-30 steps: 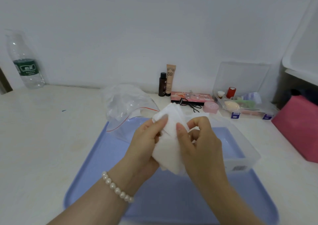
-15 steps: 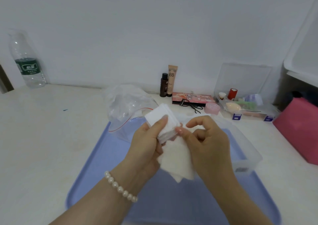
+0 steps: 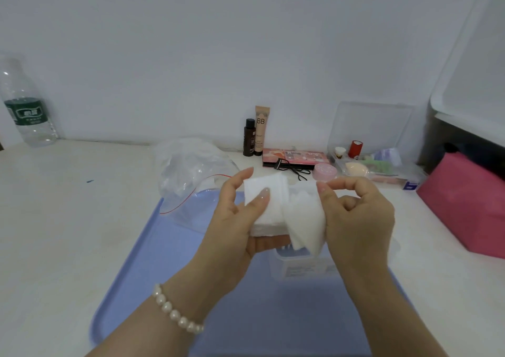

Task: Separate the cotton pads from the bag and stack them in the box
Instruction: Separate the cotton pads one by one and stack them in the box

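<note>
— Starting with the biggest thing, what is on the pale tabletop point(image 3: 68, 220)?

— A flat light-blue plastic tray point(image 3: 153, 261). At its far left corner lies a clear zip bag with a red seal line point(image 3: 188, 176), crumpled and gaping; what is inside is too hazy to tell. A clear rectangular plastic box point(image 3: 297, 266) stands on the tray under the hands, its contents hidden.

— And against the wall?

— A second clear organiser box with its lid up point(image 3: 377, 162), holding a red cap, a peach sponge and small bits.

— The hands?

— The left hand point(image 3: 237, 228), pearl bracelet point(image 3: 177, 313) at its wrist, clamps a stack of square white cotton pads point(image 3: 265, 209) between thumb and fingers. The right hand point(image 3: 358, 214) pinches a single peeled-off white cotton pad point(image 3: 306, 220) that hangs touching the stack, above the box.
</note>
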The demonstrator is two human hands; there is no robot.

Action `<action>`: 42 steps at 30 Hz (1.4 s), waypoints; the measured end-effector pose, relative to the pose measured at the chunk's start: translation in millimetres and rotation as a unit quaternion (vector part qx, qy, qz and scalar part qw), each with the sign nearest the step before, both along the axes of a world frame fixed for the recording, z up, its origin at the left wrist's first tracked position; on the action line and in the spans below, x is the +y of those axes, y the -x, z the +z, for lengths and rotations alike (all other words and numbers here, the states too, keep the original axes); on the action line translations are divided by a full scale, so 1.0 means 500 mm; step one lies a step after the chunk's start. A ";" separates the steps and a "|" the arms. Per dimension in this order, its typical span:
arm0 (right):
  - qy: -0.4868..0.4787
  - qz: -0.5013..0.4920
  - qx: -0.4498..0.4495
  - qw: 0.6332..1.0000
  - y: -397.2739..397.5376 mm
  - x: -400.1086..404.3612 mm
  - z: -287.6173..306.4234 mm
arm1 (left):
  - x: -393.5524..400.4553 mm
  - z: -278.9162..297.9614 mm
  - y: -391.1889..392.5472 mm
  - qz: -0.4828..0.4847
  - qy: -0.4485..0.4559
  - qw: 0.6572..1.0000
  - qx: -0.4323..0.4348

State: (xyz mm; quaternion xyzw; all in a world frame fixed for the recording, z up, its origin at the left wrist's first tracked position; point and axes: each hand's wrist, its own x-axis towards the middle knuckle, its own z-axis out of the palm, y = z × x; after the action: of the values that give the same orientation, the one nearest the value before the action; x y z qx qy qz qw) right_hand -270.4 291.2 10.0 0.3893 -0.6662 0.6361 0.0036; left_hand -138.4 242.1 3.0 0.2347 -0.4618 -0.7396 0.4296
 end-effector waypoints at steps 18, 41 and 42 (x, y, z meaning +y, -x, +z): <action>-0.066 0.310 -0.276 0.907 0.009 0.018 0.020 | -0.018 -0.009 -0.006 0.060 0.009 0.998 0.013; -0.116 0.291 -0.161 0.936 0.010 0.024 0.016 | -0.020 -0.005 -0.010 0.046 0.034 0.998 0.031; -0.126 0.292 -0.168 0.933 0.011 0.024 0.016 | -0.020 -0.006 -0.010 0.044 0.034 0.998 0.032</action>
State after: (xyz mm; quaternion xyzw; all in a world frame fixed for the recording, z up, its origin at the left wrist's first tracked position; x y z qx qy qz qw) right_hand -276.1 303.3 18.2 0.4511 -0.5889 0.5759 -0.3436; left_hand -133.5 232.1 0.3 0.2163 -0.4618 -0.7111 0.4840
